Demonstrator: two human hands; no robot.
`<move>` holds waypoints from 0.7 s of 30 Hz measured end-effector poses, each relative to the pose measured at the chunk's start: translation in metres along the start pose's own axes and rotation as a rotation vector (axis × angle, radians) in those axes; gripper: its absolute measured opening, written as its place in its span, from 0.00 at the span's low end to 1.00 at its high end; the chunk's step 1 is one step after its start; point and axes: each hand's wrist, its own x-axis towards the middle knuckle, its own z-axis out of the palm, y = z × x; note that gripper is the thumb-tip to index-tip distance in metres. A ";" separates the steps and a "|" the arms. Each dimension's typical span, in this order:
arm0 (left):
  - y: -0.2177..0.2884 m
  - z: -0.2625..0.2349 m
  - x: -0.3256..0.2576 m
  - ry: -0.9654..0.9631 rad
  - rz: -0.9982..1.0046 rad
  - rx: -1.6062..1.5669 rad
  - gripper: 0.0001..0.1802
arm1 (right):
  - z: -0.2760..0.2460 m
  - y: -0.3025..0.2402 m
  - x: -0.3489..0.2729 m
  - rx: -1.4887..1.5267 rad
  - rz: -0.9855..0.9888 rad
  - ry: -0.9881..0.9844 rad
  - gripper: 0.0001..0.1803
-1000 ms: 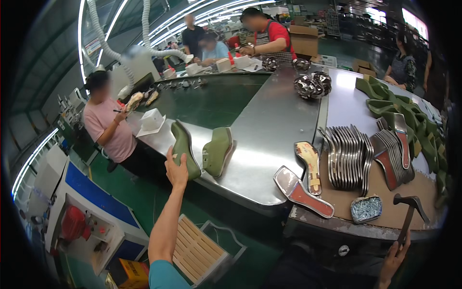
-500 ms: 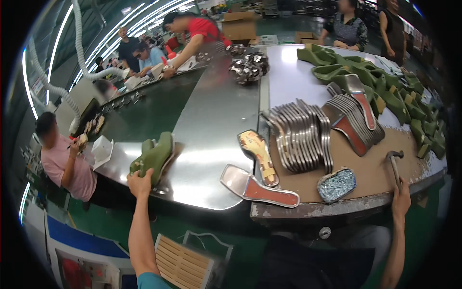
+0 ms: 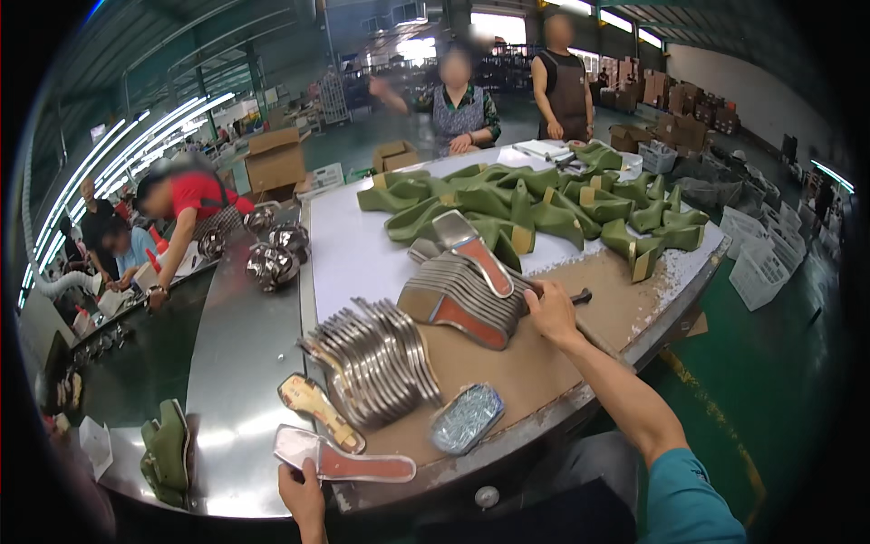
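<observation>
The left hand (image 3: 304,497) reaches up from the lower edge and pinches the near end of a flat shoe insole with a red-orange centre and silvery rim (image 3: 344,460), which lies at the front edge of the metal-topped bench (image 3: 240,363), just beside a yellowish patterned insole (image 3: 319,410). The right hand (image 3: 550,311) rests on the brown board surface, its grip closed around the dark handle of a hammer (image 3: 573,296) next to a leaning row of grey insoles with red-orange faces (image 3: 464,299). A second fanned stack of silvery insoles (image 3: 376,363) stands between the two hands, and a small tray of shiny tacks (image 3: 466,417) sits near the bench edge. To lift the insole cleanly, I would judge it best to keep the thumb on top and slide it slightly off the edge before raising it, so the thin sole does not bend. Green shoe uppers (image 3: 535,208) are heaped farther back, and a green pair (image 3: 166,451) waits at the left.
</observation>
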 end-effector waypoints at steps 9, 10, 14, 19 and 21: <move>0.060 -0.030 0.028 0.208 0.038 -0.810 0.38 | 0.016 0.010 0.054 0.129 0.209 -0.357 0.33; 0.084 -0.019 0.003 0.080 0.166 -0.853 0.41 | 0.031 -0.002 0.038 -0.066 0.089 -0.295 0.35; 0.090 0.027 -0.026 -0.156 -0.266 -1.037 0.24 | 0.049 -0.049 -0.005 0.184 0.016 -0.347 0.36; 0.128 0.060 -0.043 -0.356 -0.228 -0.945 0.17 | 0.061 -0.048 0.007 0.332 -0.056 -0.476 0.31; 0.135 0.056 -0.051 -0.293 -0.280 -0.984 0.16 | 0.052 -0.035 0.038 0.248 -0.064 -0.442 0.30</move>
